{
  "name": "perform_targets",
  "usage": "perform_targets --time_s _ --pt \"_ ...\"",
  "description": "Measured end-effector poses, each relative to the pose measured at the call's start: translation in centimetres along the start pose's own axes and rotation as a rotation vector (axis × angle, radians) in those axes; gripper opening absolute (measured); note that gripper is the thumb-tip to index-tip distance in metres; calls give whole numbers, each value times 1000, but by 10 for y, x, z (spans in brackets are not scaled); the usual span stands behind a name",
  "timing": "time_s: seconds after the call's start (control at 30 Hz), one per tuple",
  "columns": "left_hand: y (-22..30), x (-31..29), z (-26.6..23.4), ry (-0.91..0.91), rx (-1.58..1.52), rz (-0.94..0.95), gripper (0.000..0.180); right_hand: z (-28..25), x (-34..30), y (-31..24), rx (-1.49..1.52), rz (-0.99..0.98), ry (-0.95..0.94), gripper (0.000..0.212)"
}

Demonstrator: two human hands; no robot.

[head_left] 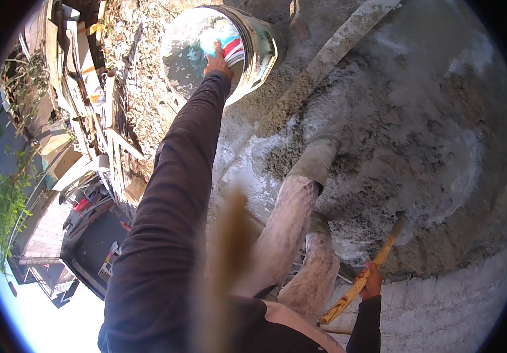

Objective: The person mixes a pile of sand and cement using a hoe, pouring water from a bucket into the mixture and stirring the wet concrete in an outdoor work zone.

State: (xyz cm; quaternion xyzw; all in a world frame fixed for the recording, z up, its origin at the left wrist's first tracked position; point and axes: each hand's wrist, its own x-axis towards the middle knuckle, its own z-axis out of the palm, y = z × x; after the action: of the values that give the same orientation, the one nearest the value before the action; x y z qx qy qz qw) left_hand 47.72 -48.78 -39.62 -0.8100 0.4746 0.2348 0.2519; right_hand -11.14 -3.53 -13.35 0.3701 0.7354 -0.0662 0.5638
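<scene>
At the upper left, my left hand reaches over the mouth of a large, dirty whitish bucket. Its fingers are on a blue, red and white container, partly hidden by the hand and the bucket's rim. Greyish liquid shows inside the bucket. Low on the right, my right hand is wrapped round a curved yellowish wooden handle. The handle's far end goes down into wet grey mortar, so any tool head there is hidden.
My boots stand in the mortar. A long, mortar-caked board slants across its upper part. A pale wall borders the lower right. Scrap wood is piled at the left, beside ground strewn with dry leaves. A blurred brown object hangs close in front.
</scene>
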Motion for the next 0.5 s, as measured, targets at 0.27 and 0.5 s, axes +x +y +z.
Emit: perform_targets --time_s 0.27,0.5 --pt "-73 24 -130 -169 -873 51 56 -18 10 10 129 -62 -97 16" --pt "-189 -115 -305 -177 -1086 155 51 32 -23 -6 -739 -578 334 73"
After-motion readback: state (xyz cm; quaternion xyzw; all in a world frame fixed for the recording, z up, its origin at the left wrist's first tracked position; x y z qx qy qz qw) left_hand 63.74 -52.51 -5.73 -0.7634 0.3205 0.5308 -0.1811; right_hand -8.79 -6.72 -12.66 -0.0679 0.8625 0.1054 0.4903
